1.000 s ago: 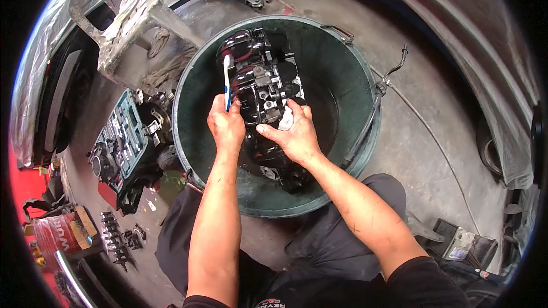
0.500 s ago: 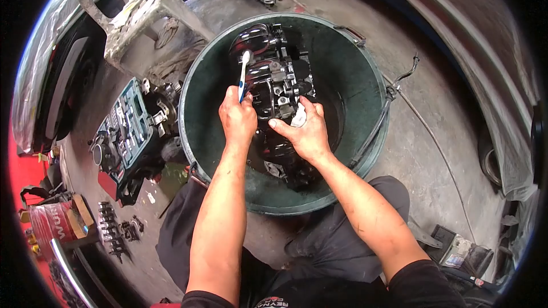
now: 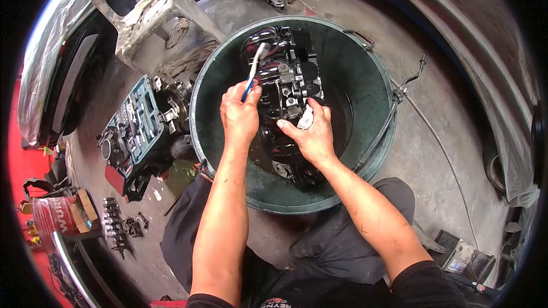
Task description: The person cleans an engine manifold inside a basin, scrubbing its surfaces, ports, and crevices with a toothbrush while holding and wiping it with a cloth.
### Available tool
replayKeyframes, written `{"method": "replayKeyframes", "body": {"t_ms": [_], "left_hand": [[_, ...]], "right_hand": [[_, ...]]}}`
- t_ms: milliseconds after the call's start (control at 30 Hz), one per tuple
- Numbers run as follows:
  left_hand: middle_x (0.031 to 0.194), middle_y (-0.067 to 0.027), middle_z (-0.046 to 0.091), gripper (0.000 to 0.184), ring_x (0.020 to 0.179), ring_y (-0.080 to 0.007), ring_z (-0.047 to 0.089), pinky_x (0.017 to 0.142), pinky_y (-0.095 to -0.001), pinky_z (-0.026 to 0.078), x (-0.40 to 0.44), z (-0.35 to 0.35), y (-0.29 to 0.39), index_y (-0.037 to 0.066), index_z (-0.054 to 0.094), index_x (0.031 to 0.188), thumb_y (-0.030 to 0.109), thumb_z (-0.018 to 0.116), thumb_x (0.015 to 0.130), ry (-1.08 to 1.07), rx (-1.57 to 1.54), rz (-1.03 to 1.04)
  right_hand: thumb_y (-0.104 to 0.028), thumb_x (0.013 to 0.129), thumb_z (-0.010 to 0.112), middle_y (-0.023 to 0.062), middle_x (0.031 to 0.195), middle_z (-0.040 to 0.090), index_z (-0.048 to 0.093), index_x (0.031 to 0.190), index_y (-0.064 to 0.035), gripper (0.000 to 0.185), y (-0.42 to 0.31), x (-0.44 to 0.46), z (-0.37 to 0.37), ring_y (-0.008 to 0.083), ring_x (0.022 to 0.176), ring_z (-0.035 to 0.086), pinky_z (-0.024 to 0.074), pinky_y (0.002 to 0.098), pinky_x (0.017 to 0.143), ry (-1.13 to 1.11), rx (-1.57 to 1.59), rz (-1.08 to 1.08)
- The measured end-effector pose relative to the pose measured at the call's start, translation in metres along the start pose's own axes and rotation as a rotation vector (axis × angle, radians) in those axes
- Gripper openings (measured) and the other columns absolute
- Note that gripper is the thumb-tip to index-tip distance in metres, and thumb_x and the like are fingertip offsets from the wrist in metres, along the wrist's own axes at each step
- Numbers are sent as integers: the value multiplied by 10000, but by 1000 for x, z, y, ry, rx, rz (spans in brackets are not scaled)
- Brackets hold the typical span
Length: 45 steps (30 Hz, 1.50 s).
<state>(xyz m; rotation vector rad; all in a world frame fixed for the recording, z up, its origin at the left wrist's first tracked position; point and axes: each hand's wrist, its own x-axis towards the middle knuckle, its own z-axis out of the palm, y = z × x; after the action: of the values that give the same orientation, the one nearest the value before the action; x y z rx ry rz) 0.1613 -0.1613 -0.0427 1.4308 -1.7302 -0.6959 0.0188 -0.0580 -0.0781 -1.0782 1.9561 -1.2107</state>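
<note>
A wet, glossy black intake manifold [image 3: 273,72] with curved runners stands tilted inside a large green tub [image 3: 365,74]. My left hand [image 3: 240,111] is closed around a white and blue toothbrush [image 3: 254,71], whose bristle end is at the manifold's upper runners. Lower down, my right hand [image 3: 313,134] grips the manifold's side, thumb and fingers apart across it. Something white and crumpled [image 3: 306,118], perhaps a rag, sits between that thumb and fingers. Dark liquid shows at the tub's bottom, around the lower part of the manifold.
Left of the tub lie an open teal socket set case [image 3: 149,115] and a crankshaft [image 3: 114,225]. A stained plastic chair [image 3: 154,17] stands at upper left. A hose [image 3: 439,148] runs along the floor at right, and a dark box [image 3: 465,256] sits at lower right.
The toothbrush head has shifted slightly along the upper runners and tilted further right. The whole view has moved a little; my right hand keeps its hold on the manifold.
</note>
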Motion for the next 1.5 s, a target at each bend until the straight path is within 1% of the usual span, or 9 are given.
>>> {"method": "replayKeyframes", "body": {"t_ms": [300,400,500,533,700,867,967,1200,1500], "left_hand": [[883,-165,677,200,893,-280,639,787,-399,490,10,10,13,76,739,1017,239,727,903,-94,92,-98],[902,-126,704,180,837,-226,648,740,-356,486,14,5,15,42,733,1012,186,722,906,-200,-45,-231],[911,-80,719,184,786,-153,635,679,-291,468,6,10,-7,6,717,1045,144,710,923,7,-419,-227],[892,-48,705,221,782,-95,612,595,-240,443,-2,6,-5,3,694,1118,140,702,945,101,-669,-414],[691,-51,650,181,505,-91,536,447,-256,389,-61,-5,-70,29,666,1017,200,605,1007,75,-395,-844],[913,-189,711,297,872,-311,708,819,-433,525,-85,0,-40,17,608,1201,49,573,908,-40,38,-595],[958,-252,707,310,973,-415,694,846,-509,525,-74,1,-27,22,592,1190,48,575,882,-146,263,-387],[926,-216,722,197,874,-405,719,778,-511,576,-57,-28,0,47,615,1065,113,508,913,-385,640,-144],[963,-221,724,203,933,-400,715,811,-498,574,-47,-25,-5,40,632,1062,99,508,912,-425,564,-182]], "right_hand": [[-455,673,903,181,1228,486,442,1395,81,1010,5,1,5,324,1170,554,474,417,1000,19,33,-16],[-454,677,903,178,1235,484,441,1399,76,1007,-1,0,3,322,1175,553,473,415,1003,5,41,-4],[-459,682,900,175,1241,481,437,1407,73,1011,-3,0,2,322,1180,552,472,415,1007,-6,21,-2],[-464,684,899,174,1243,480,434,1409,73,1015,-2,0,3,322,1180,553,472,415,1007,-4,18,-1],[-499,693,880,174,1274,470,430,1419,70,1027,-3,-1,3,330,1181,561,477,434,1001,16,-50,6],[-494,720,856,158,1276,471,423,1419,58,990,0,-3,7,334,1148,584,493,450,968,49,-144,-43],[-488,729,850,159,1273,472,430,1414,48,966,6,-2,8,338,1138,591,499,453,957,68,-183,-96],[-466,741,845,170,1269,487,452,1396,35,914,17,0,9,353,1132,603,506,450,943,124,-230,-162],[-416,782,828,186,1245,498,472,1379,37,830,30,5,9,349,1140,572,476,433,973,149,-235,-214]]}}
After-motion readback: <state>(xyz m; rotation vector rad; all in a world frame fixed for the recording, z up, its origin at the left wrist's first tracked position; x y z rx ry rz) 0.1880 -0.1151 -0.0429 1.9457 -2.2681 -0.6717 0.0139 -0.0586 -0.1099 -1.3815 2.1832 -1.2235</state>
